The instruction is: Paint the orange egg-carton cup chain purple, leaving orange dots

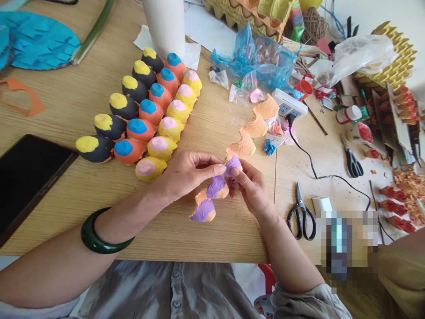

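Observation:
A wavy light-orange strip (245, 146), which looks like cut egg carton, runs diagonally in front of me. Purple clay (217, 187) covers the bumps at its near end; the far bumps are bare orange. My left hand (191, 173) pinches the strip's left edge between thumb and fingers, beside a purple bump. From the right, my right hand (250, 186) grips the same bump, its thumb pressed on the purple clay. The fingers beneath are partly hidden. To the left of the hands stand three rows of clay-covered bumps: black with yellow tops (116, 106), orange with blue tops (151, 111), yellow with pink tops (171, 128).
A black phone (33, 177) lies at left, scissors (300, 215) at right. A power strip (288, 105) trails a black cord. Behind are a white cylinder (165, 26), a blue plastic bag (259, 62) and egg cartons (252, 15). Another person's arm (403, 261) is at lower right.

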`<state>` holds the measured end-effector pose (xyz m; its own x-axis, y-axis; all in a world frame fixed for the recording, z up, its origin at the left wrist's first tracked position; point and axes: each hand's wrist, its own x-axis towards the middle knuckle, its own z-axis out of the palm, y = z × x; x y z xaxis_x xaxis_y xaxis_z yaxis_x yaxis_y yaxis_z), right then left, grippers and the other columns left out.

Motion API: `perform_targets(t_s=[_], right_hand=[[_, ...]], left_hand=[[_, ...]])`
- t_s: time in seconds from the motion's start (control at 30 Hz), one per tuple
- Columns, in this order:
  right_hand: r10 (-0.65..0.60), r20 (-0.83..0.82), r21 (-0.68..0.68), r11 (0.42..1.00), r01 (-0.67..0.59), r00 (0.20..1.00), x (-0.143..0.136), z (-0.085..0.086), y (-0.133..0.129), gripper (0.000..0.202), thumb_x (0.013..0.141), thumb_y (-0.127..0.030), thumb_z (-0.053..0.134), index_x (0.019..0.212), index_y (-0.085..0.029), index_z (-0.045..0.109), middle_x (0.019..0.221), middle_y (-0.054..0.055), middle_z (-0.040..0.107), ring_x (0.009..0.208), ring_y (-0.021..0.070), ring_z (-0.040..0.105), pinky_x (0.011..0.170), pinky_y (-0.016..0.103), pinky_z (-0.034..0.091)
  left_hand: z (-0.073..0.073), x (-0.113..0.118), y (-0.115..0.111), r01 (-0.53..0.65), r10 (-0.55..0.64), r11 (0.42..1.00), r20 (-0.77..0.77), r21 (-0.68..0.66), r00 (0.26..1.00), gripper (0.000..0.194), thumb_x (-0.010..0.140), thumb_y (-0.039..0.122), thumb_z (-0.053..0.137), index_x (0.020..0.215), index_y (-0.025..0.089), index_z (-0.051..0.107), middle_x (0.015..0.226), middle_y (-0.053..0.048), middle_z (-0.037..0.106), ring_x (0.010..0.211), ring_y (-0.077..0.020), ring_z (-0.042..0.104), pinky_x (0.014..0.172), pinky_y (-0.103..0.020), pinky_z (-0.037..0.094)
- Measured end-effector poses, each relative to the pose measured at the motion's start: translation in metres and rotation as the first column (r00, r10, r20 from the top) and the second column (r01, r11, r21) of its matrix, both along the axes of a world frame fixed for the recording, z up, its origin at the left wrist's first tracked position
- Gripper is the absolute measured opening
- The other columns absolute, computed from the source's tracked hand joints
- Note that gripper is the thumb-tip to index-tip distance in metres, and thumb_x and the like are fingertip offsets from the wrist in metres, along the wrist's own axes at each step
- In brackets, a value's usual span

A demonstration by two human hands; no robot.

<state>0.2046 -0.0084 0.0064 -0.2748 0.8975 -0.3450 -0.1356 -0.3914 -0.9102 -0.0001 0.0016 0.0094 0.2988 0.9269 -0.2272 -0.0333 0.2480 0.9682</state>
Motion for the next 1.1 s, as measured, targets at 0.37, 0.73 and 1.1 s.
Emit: perform_targets(t_s=[0.37, 0.73, 1.1], right_hand=[[-0.001, -0.027, -0.030, 1.000, 0.001, 1.000, 0.001, 0.002, 0.003, 0.047, 0.082, -0.060, 0.094, 0.095, -0.021, 0.072, 0.069, -0.006, 0.056, 0.056, 0.0097, 0.047, 0.045, 0.023, 0.043], [0.080, -0.075, -0.134, 0.987, -0.089, 0.994, -0.002, 0.001, 0.002, 0.055, 0.081, -0.068, 0.093, 0.077, -0.022, 0.063, 0.067, -0.006, 0.050, 0.052, 0.0081, 0.040, 0.038, 0.021, 0.046], [0.088, -0.015, -0.089, 0.992, -0.089, 0.996, 0.003, 0.002, 0.005, 0.055, 0.078, -0.066, 0.098, 0.080, -0.022, 0.065, 0.064, -0.008, 0.048, 0.051, 0.0081, 0.041, 0.037, 0.020, 0.045]], left_hand=[[0.004, 0.002, 0.003, 0.104, -0.096, 0.993, 0.140, -0.052, 0.985, 0.032, 0.091, 0.053, 0.085, 0.081, 0.024, 0.089, 0.089, -0.006, 0.089, 0.087, -0.0260, 0.083, 0.088, -0.039, 0.067], [0.001, -0.003, 0.003, 0.066, -0.066, 0.998, 0.067, -0.005, 0.996, 0.018, 0.085, 0.039, 0.092, 0.094, 0.023, 0.093, 0.101, -0.005, 0.092, 0.093, -0.0258, 0.086, 0.088, -0.035, 0.069], [-0.001, -0.011, 0.008, 0.156, -0.151, 0.987, 0.129, -0.034, 0.980, 0.013, 0.086, 0.035, 0.091, 0.096, 0.027, 0.094, 0.102, -0.005, 0.092, 0.107, -0.0295, 0.087, 0.100, -0.041, 0.070]])
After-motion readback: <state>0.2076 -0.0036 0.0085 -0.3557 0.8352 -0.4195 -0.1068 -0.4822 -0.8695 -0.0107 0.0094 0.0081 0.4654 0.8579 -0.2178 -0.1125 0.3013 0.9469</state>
